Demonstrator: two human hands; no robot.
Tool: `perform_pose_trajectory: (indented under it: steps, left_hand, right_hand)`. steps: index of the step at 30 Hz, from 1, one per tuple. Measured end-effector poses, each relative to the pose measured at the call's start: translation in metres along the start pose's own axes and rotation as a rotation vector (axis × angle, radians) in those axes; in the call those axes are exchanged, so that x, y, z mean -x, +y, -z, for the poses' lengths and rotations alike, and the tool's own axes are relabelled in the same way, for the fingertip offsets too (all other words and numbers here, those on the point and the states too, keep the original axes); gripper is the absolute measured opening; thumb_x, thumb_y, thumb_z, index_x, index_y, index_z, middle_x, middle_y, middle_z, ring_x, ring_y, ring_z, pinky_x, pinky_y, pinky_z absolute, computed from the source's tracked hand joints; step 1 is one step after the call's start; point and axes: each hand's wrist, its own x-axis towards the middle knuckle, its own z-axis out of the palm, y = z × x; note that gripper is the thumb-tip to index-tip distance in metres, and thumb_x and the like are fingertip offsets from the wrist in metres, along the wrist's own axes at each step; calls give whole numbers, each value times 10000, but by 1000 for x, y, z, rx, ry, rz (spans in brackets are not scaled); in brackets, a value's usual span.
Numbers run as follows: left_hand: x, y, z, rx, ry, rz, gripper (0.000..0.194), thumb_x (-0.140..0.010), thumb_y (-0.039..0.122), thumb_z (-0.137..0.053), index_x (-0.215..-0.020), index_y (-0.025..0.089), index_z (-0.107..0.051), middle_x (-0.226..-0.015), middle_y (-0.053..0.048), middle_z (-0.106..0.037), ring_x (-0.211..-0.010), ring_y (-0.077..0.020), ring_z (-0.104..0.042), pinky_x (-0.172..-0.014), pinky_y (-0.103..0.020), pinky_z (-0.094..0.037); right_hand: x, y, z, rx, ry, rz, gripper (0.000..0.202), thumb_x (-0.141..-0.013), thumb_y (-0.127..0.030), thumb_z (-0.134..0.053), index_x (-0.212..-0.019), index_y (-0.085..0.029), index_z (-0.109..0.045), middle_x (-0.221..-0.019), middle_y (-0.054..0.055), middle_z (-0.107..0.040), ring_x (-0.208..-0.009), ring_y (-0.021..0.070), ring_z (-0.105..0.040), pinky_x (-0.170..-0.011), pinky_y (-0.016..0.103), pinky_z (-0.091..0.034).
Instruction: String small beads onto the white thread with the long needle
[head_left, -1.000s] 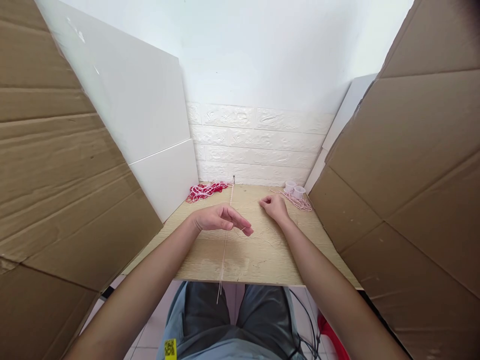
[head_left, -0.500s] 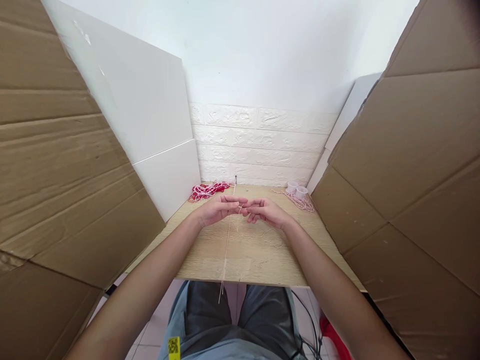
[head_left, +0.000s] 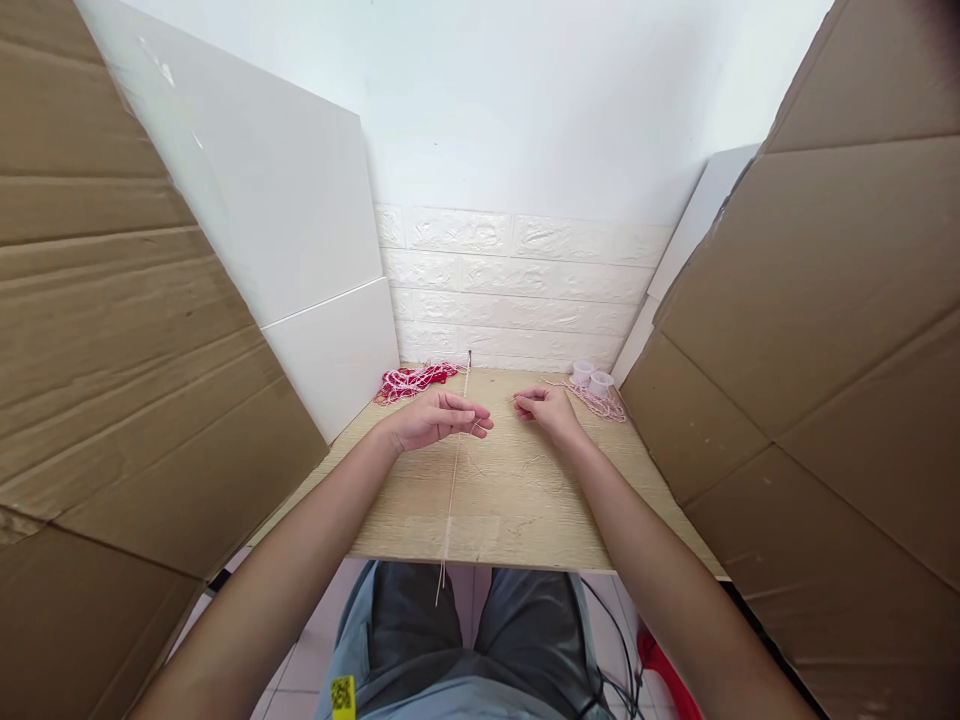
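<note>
Cord (head_left: 452,490) ran down the surface (head_left: 540,520), passing beneath the left hand (head_left: 435,420) and hanging over the near edge. Fine thread (head_left: 478,425) lay at that hand's curved fingers, whether gripped I couldn't tell; the right hand (head_left: 547,412) pinched thumb and fingertips together.

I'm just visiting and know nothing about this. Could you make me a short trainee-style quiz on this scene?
1. True or false: the tangled red-and-white cords lie to the left of the two small translucent plastic cups.
2. Which hand is nearer those cups?
3. Where do the loose ends of the thin pale cord hang? A) Inside a cup. B) Past the near edge of the pale wooden tabletop. C) Over the tangled cords.

Key: 1. True. 2. The person's bare right hand. 3. B.
</note>
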Motion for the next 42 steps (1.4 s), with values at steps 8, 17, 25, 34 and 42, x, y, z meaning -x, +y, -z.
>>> perform_pose_trajectory:
  steps: [8, 17, 25, 34, 42]
  left_hand:
    - [1, 4, -2, 12, 33, 39, 241, -720, 187, -795, -940, 90, -769, -944, -163, -747, -841, -210, -697, -870, -372, -501]
    - [-15, -9, 15, 159, 469, -70, 263, -625, 55, -823, -880, 70, -762, -930, -144, -746, -915, -206, -700, -936, -330, -526]
    - [-14, -9, 17, 137, 466, -53, 331, -635, 23, -800, -959, 79, -756, -1046, -168, -729, -935, -200, -696, -933, -316, -527]
    - [-9, -5, 8, 54, 340, 7, 356, -639, 52, -806, -989, 95, -756, -1138, -173, -704, -910, -186, -682, -907, -333, -518]
    - [-6, -5, 4, -27, 81, 28, 353, -641, 123, -823, -988, 102, -761, -1002, -167, -740, -853, -205, -683, -822, -359, -512]
  right_hand:
    - [-9, 15, 8, 213, 101, 1, 256, -693, -288, -652, -869, -125, -742, -779, 75, -715, -629, 151, -603, -604, 265, -481]
    - [15, -25, 0, 40, -35, 58, 277, -722, -292, -648, -958, -149, -623, -835, 62, -661, -654, 144, -608, -605, 255, -496]
    - [52, -48, -9, -25, -1095, -327, 418, -816, -497, -679, -1005, -127, -637, -901, 123, -720, -755, 189, -702, -675, 282, -559]
    - [34, -39, 11, 352, -679, -203, 411, -856, -535, -591, -795, -129, -615, -666, 74, -664, -485, 120, -578, -420, 214, -434]
    - [46, -40, -23, -182, -563, 188, 571, -730, -262, -731, -1263, -256, -526, -1171, 72, -651, -851, 179, -689, -753, 320, -554]
